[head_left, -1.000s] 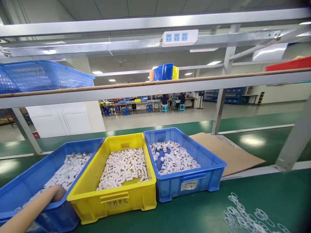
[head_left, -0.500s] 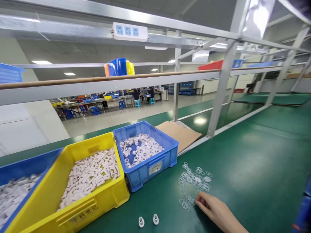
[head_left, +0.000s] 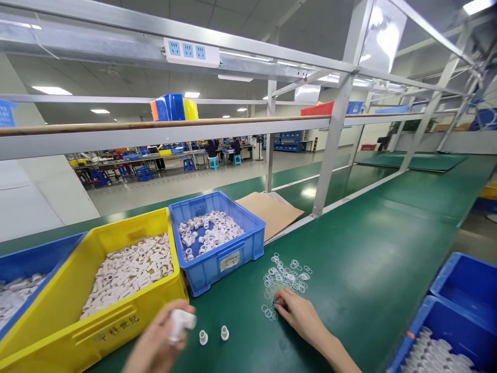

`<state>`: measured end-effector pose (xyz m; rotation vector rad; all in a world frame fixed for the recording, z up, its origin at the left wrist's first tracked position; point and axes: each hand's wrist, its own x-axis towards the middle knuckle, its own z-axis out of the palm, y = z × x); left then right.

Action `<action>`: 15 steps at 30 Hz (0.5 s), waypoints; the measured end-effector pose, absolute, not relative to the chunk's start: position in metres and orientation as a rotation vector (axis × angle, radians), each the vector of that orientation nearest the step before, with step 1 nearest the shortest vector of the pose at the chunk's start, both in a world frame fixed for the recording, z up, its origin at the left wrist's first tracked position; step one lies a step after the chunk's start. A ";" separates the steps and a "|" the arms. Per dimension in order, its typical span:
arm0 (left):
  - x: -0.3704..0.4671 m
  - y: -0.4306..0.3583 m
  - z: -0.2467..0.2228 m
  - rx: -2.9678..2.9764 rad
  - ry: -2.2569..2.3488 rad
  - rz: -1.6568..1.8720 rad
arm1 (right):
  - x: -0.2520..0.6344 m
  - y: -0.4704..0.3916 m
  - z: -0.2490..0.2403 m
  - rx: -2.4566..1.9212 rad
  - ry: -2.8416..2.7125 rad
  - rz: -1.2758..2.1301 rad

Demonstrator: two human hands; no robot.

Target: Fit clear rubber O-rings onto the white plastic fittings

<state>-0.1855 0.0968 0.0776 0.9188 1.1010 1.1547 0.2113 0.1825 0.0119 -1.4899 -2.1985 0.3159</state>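
Observation:
My left hand (head_left: 157, 336), blurred by motion, is closed around a white plastic pipe fitting (head_left: 181, 325) in front of the yellow bin. My right hand (head_left: 303, 316) rests at the near edge of a loose pile of thin translucent rings (head_left: 285, 274) on the green table (head_left: 357, 269). Its thumb and forefinger are curled together among a few rings; whatever is between the tips is too small to make out. Two small white flanged fittings (head_left: 224, 333) stand upright on the table between my hands.
A yellow bin (head_left: 128, 331) of white tubular fittings stands at left, between a blue bin (head_left: 50, 254) and another blue bin (head_left: 223, 261) holding short white rings. Cardboard (head_left: 269, 210) lies behind. Blue bins (head_left: 411, 324) sit at lower right, one with white parts. A metal post (head_left: 330, 150) rises behind the table.
My left hand has come into view with the white pipe fitting. My right hand stays at the rings, its fingers slightly shifted. The view has turned right, bringing in the lower-right blue bins.

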 end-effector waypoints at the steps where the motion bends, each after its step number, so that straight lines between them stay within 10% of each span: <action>1: -0.146 0.099 0.059 0.815 0.962 1.143 | 0.211 0.184 0.011 -1.485 -2.201 0.307; 15: 0.045 0.152 -0.056 0.441 0.660 0.753 | 0.215 0.192 0.008 -1.428 -2.168 0.347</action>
